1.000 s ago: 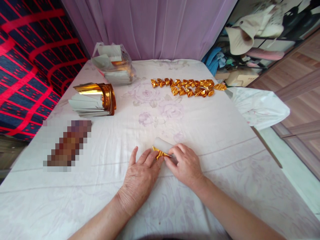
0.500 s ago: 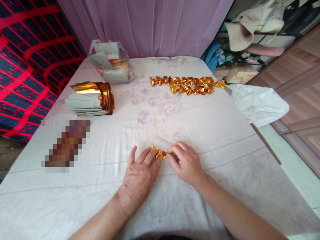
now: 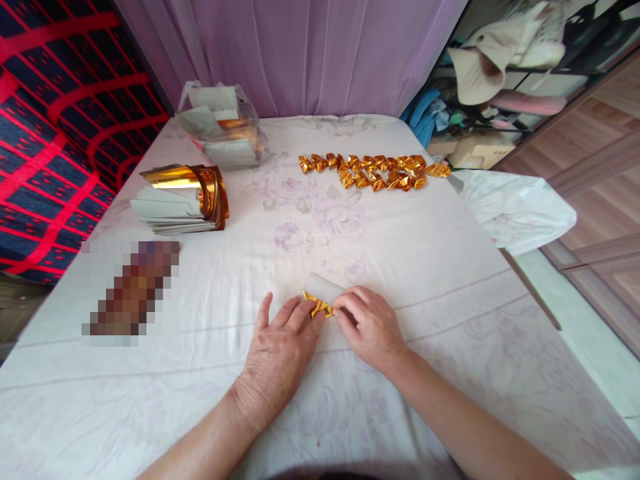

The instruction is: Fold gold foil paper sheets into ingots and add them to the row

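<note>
Two hands: both rest low on the white floral cloth (image 3: 430, 253) near the front middle of the table, meeting over one small piece of gold foil paper (image 3: 317, 306).
Left hand (image 3: 278, 355): lies palm down on the cloth, fingers loosely spread and flat, the fingertips (image 3: 306, 312) pressing on the near left edge of the foil paper.
Right hand (image 3: 373, 330): curled, fingers drawn together, fingertips pinching the right end of the foil paper against the cloth.
Foil paper: partly folded, gold face crumpled at the near side, its pale back rolled up at the far side; it sits between the two hands, touching both.
Folded pieces (image 3: 373, 170): a cluster of small gold folded pieces in rough rows at the far side of the cloth, well apart from the hands.
Sheet stack (image 3: 177, 200): a pile of pale sheets with curled gold foil on top, at the left.
Plastic bag (image 3: 223, 127): clear, holding more sheets, behind the stack at the far left corner.
Blurred patch (image 3: 131, 292): pixelated, on the cloth at near left; what it is cannot be told.
Backdrop: a purple curtain (image 3: 300, 53) hangs behind the table.
</note>
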A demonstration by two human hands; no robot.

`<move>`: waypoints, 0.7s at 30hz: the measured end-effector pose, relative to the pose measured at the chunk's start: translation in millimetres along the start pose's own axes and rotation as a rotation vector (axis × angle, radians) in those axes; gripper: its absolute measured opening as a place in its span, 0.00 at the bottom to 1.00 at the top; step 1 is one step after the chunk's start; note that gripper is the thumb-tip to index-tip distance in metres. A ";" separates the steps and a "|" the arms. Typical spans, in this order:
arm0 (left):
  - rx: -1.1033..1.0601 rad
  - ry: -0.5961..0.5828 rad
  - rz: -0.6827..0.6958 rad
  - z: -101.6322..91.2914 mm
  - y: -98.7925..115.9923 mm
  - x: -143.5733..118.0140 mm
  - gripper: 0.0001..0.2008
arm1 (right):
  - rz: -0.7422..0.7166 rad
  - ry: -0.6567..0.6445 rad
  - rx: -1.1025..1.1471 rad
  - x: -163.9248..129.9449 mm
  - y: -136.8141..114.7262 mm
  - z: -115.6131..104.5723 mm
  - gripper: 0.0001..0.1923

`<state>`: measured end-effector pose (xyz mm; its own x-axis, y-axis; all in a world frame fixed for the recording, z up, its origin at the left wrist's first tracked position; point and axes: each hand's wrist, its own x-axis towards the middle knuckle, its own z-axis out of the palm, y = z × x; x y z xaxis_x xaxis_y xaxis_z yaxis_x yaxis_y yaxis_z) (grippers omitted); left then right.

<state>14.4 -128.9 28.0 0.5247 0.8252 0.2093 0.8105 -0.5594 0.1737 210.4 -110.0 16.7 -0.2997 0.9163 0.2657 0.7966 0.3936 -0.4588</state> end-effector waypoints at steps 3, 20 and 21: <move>0.010 0.008 0.000 0.1 0.3 0.0 0.16 | 0.001 -0.011 0.001 -0.3 1.6 -0.2 0.08; 0.013 -0.015 0.010 -1.1 -2.4 0.5 0.18 | -0.081 0.020 -0.110 -4.7 0.6 0.8 0.11; 0.005 -0.023 0.021 -2.1 -4.2 0.6 0.18 | -0.076 0.020 -0.107 -4.2 -0.5 0.3 0.10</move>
<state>10.7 -126.3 29.4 0.5472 0.8151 0.1902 0.8006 -0.5760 0.1651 211.1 -114.0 15.5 -0.3517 0.8819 0.3138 0.8236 0.4509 -0.3442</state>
